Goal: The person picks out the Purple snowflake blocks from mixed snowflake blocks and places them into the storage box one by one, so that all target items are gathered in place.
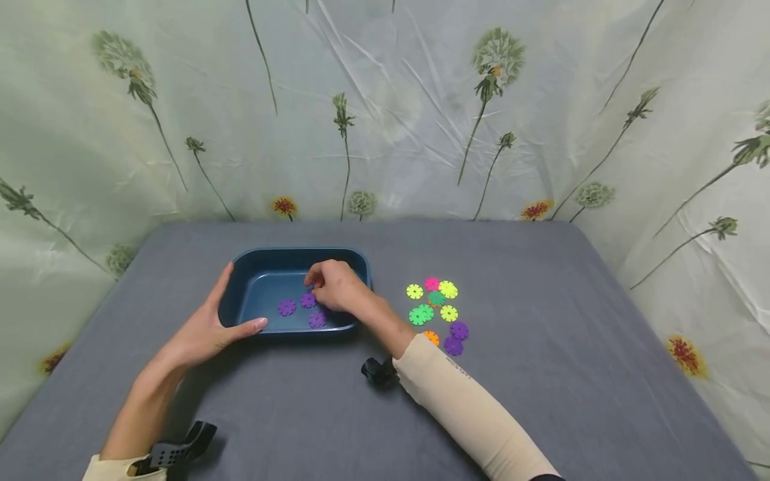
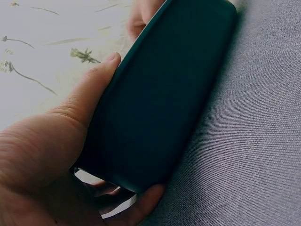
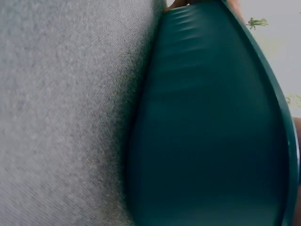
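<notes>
A blue rectangular tray (image 1: pixel 259 294) rests on the cloth, with several purple notched discs (image 1: pixel 287 307) lying loose on its bottom. My left hand (image 1: pixel 201 331) grips the tray's left end, the thumb along the near rim and the fingers round the far side. In the left wrist view, the fingers (image 2: pixel 148 202) reach beneath the tray's outer edge. Over the right half of the tray, my right hand (image 1: pixel 341 287) reaches inside with bent fingers, pinching a purple disc at its fingertips, mostly hidden by them. The right wrist view shows mainly the tray's outer wall (image 3: pixel 207 117).
Right of the tray lies a loose group of notched discs: yellow (image 1: pixel 448 313), green (image 1: pixel 418 316), pink (image 1: pixel 432 284), orange (image 1: pixel 430 338) and purple (image 1: pixel 454 345). My right forearm passes close beside them. A flowered curtain (image 1: pixel 397 133) hangs behind the grey table (image 1: pixel 541 387).
</notes>
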Motion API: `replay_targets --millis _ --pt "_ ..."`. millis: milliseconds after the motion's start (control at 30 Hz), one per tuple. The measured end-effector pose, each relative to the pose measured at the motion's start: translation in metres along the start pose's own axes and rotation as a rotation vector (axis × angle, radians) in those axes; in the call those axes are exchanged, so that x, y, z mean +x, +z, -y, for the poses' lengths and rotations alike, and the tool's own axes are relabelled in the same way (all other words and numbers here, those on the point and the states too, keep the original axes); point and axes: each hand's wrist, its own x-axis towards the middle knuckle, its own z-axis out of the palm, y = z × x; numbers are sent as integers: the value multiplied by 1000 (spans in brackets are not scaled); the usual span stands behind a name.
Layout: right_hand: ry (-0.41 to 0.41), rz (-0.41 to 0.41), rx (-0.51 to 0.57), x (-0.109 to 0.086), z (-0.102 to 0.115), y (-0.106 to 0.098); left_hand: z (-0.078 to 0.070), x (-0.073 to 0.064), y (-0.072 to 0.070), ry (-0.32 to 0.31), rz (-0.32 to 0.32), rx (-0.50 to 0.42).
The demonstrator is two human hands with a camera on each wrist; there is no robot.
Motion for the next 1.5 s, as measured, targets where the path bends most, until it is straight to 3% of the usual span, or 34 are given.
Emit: replay_targets --millis 333,600,900,1233,1500 --pt "-106 -49 76 -19 4 -6 4 -4 3 -16 9 9" --pt "-203 -113 206 -36 -9 -16 6 -5 3 -22 9 -4" --pt "-211 -179 278 -54 -22 -29 4 -1 0 18 14 -5" --pt "-238 -212 292 -66 -35 -33 4 1 -7 8 29 16" --pt "-230 -225 298 -76 -53 -44 3 2 -6 14 36 12"
